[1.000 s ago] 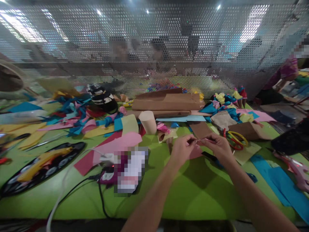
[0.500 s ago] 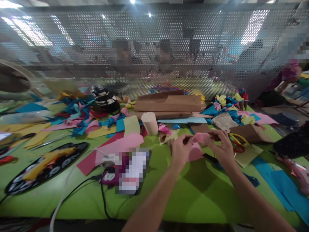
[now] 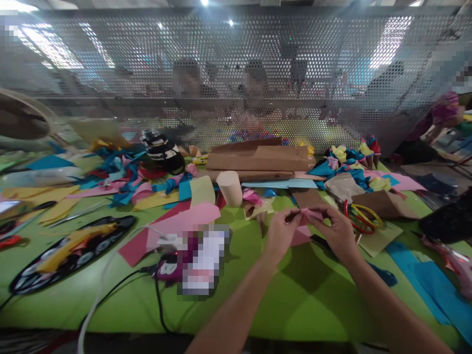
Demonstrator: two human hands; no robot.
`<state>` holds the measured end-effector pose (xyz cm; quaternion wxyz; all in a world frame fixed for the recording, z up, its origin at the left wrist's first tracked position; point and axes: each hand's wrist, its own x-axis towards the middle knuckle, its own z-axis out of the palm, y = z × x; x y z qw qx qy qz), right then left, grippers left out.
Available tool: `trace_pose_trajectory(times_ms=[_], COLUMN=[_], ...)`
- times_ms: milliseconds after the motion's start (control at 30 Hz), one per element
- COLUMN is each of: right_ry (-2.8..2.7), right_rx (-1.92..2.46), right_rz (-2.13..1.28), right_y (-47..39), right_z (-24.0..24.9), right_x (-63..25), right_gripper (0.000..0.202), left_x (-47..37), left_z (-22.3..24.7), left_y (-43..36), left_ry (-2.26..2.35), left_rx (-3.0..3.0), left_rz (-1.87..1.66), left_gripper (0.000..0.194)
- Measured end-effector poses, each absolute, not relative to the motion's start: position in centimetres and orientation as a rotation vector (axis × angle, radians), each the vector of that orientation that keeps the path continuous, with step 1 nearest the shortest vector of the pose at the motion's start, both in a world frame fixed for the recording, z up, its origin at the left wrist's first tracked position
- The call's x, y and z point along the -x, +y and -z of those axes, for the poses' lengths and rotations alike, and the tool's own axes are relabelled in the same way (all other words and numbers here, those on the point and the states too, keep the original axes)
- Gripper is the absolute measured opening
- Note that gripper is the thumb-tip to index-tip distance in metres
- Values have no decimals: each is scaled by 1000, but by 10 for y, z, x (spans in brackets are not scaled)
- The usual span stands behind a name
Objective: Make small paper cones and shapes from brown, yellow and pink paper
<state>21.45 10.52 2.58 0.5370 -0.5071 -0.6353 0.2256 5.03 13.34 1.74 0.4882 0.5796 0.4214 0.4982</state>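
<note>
A small piece of pink paper (image 3: 311, 213) is pinched between my two hands, above the green table (image 3: 295, 305). My left hand (image 3: 280, 231) grips its left end with thumb and fingertips. On its right end, the thumb and fingers of my right hand (image 3: 336, 230) are closed. Another pink paper piece (image 3: 301, 236) lies on the table just below the hands. Beside my right hand rest scissors with red and yellow handles (image 3: 365, 216), partly over a pale green sheet. A dark, flat tool (image 3: 320, 241) is partly hidden under my right hand.
A phone (image 3: 206, 260) and a purple power strip with cables (image 3: 169, 268) lie left of my forearms. Behind the hands stand a cream paper roll (image 3: 230, 188) and folded brown paper (image 3: 258, 160). Blue paper sheets (image 3: 427, 280) lie at right. A perforated metal screen (image 3: 236, 59) closes the back.
My right hand has turned inward and come closer to my left. The pink paper between them now looks narrower and folded, and more of the red scissor handle shows.
</note>
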Motion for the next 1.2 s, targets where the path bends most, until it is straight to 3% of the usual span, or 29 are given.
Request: trace_pose_trajectory(times_ms=[133,333,600,767,1200], right_ry=[-1555,-1251,-1284,-1207,-1224], right_rx=[1199,1097,1149,1017,1095], right_rz=[-529,-896,-694,-1046,-1019], right_y=[104,107,112,112,114], right_z=[-26,-25,-26,-24,-20], right_x=[-214,-216,-227,-227,-224], right_gripper=[18,19,27,35,25], left_x=[-50,-48,-48,-49,-47], left_z=[-19,-21,-24,-23,-20], left_y=[132,133,135,135,136], left_ry=[1027,1026,915,873,812], left_rx=[-1363,-1281,-1020,-991,-1078], left_rz=[-1240,-1227,-1112,-1086,-1034], left_gripper=[14,14,21,30,30])
